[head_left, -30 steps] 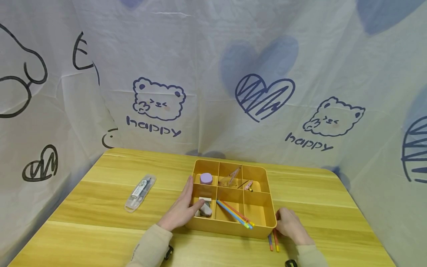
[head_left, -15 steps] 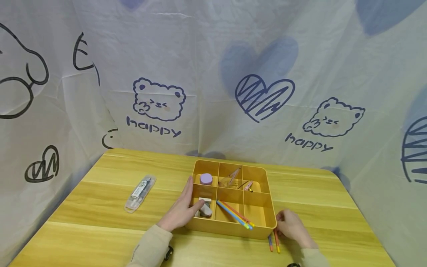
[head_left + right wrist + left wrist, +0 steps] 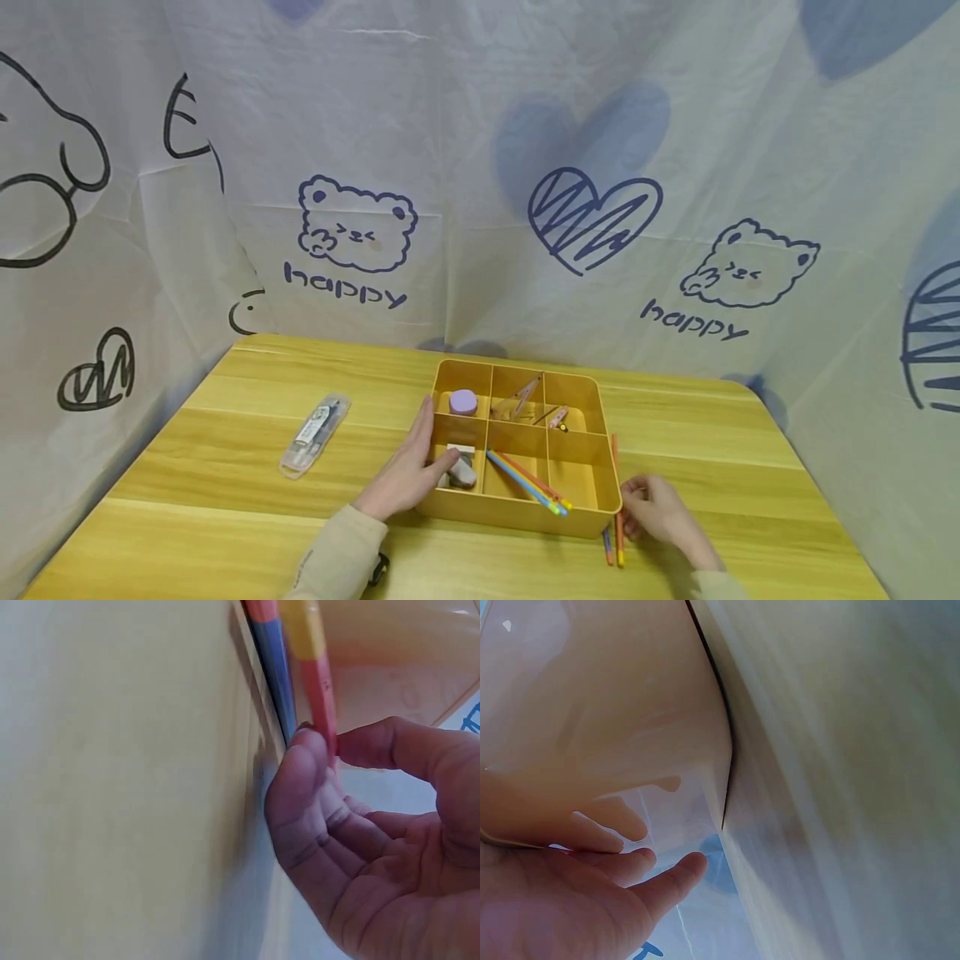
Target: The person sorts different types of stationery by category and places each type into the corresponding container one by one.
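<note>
My right hand [image 3: 663,512] is beside the right wall of a yellow divided organizer box [image 3: 510,512]. Between thumb and fingers it pinches a red pencil [image 3: 322,694] with a yellow end, lifted slightly off the table in the right wrist view. A blue pencil [image 3: 274,667] with a red end lies beside it, close along the box. My left hand [image 3: 405,477] rests against the box's left side, fingers straight along the outer wall and thumb over the rim. Blue and orange pencils [image 3: 525,482] lean across the front middle compartment, their ends near the front rim.
Inside the box are a purple round item [image 3: 463,402], a clear set square [image 3: 517,400], small pink item [image 3: 558,417] and grey and white pieces [image 3: 462,471]. A clear case [image 3: 315,435] lies on the wooden table [image 3: 187,500] to the left. A printed curtain hangs behind.
The right hand has shifted slightly to the right, and the red pencil has turned closer in line with the box wall, its far end now showing beyond the hand. The left hand stays put.
</note>
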The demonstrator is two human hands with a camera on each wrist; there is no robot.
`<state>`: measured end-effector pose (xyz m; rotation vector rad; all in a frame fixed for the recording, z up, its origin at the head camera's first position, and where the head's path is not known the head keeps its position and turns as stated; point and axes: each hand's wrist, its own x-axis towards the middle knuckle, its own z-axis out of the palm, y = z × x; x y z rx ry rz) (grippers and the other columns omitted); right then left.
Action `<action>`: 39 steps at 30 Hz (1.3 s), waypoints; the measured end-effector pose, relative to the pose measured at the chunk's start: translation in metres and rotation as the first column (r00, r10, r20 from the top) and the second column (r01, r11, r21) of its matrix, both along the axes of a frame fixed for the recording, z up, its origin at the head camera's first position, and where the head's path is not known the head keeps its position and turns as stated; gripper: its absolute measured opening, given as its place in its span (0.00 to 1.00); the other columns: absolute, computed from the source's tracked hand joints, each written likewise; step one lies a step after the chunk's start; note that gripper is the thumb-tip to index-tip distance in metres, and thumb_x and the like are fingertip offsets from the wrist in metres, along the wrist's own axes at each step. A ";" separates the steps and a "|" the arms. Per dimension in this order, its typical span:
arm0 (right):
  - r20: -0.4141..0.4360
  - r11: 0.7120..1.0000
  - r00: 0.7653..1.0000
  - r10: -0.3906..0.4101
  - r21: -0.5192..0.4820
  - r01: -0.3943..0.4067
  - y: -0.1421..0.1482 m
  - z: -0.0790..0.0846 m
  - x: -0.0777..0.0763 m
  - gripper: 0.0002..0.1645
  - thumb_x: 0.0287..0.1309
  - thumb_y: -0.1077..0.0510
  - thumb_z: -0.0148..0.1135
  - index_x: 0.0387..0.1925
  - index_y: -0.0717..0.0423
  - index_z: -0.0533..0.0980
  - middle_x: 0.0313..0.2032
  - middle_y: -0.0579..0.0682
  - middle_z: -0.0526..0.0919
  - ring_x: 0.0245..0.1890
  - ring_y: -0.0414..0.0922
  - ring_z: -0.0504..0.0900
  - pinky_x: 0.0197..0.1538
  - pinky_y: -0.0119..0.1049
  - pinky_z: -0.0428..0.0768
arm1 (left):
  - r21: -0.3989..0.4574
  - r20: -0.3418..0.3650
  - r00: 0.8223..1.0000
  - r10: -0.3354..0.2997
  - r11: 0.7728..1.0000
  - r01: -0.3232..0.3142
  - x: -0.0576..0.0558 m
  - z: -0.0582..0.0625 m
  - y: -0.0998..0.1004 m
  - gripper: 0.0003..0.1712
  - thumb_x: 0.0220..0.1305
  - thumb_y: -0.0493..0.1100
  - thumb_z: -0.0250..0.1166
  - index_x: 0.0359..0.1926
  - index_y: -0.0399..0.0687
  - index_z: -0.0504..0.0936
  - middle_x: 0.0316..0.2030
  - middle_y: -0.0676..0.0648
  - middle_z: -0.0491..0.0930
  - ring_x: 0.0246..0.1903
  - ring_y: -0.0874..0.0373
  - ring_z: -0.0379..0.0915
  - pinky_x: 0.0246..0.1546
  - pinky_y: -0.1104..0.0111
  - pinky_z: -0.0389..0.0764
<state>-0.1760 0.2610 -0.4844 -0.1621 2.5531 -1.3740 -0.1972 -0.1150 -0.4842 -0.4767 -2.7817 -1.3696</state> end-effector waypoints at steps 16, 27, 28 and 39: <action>-0.091 0.945 0.962 -0.257 -0.230 0.231 -0.004 0.003 0.001 0.20 0.75 0.64 0.47 0.59 0.77 0.67 0.25 0.50 0.83 0.21 0.39 0.80 0.29 0.34 0.84 | 0.015 0.013 1.000 -0.004 1.000 0.003 0.000 0.002 0.000 0.50 0.76 0.50 0.56 0.80 0.41 0.32 0.81 0.37 0.32 0.80 0.40 0.36 0.79 0.46 0.47; -0.151 0.847 0.912 -0.381 -0.453 0.279 -0.009 0.011 0.004 0.18 0.77 0.56 0.49 0.58 0.64 0.72 0.22 0.46 0.79 0.19 0.39 0.80 0.25 0.34 0.85 | 0.003 0.013 1.000 0.000 1.000 0.000 0.001 0.002 -0.001 0.50 0.75 0.50 0.57 0.80 0.40 0.33 0.81 0.37 0.32 0.80 0.41 0.36 0.79 0.46 0.47; -0.167 0.829 0.903 -0.397 -0.488 0.274 -0.009 0.011 0.005 0.15 0.77 0.56 0.50 0.55 0.60 0.74 0.22 0.45 0.78 0.19 0.38 0.79 0.24 0.34 0.84 | 0.003 0.017 1.000 0.000 1.000 0.000 0.001 0.002 -0.001 0.50 0.75 0.50 0.56 0.80 0.40 0.32 0.81 0.37 0.32 0.80 0.41 0.36 0.79 0.47 0.47; -0.244 0.652 0.765 -0.596 -0.703 0.284 -0.017 0.018 0.007 0.11 0.73 0.62 0.54 0.48 0.62 0.80 0.21 0.46 0.77 0.18 0.38 0.79 0.24 0.29 0.83 | 0.018 0.018 1.000 -0.009 1.000 0.008 0.001 0.003 0.000 0.50 0.76 0.50 0.56 0.80 0.39 0.32 0.81 0.37 0.31 0.80 0.41 0.34 0.79 0.46 0.45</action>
